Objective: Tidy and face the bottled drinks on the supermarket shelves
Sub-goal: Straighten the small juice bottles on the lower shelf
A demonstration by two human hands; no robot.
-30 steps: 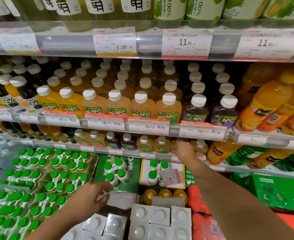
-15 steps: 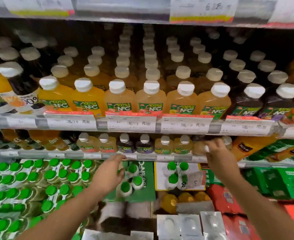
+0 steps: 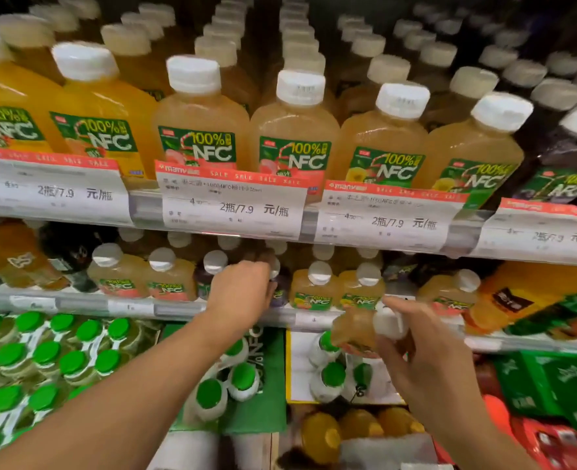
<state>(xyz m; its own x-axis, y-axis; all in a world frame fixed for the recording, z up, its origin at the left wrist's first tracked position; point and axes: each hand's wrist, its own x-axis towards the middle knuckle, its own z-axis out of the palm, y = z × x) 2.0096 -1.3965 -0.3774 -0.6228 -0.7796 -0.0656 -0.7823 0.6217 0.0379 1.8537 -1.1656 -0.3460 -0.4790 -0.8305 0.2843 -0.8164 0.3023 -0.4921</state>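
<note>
Bottled drinks fill the middle shelf (image 3: 178, 308). Right hand (image 3: 416, 347) pinches a pale bottle (image 3: 358, 329) by its cap, lower right; it could slip. Left hand (image 3: 241, 290) grips a dark bottle (image 3: 278, 286) mid-frame, risking toppling neighbours.

Location: a supermarket drinks aisle. Tiered shelves fill the frame, stocked in deep rows with white-capped "100% NFC" juice bottles (image 3: 295, 137) faced forward. Each shelf edge (image 3: 463, 237) carries clip-on price labels (image 3: 232, 206) with red "SALE" strips and printed prices. At lower left, shrink-wrapped multipacks of green-capped bottles (image 3: 42, 361) are stacked in bulk; at lower right stand green cartons (image 3: 548, 388).
</note>
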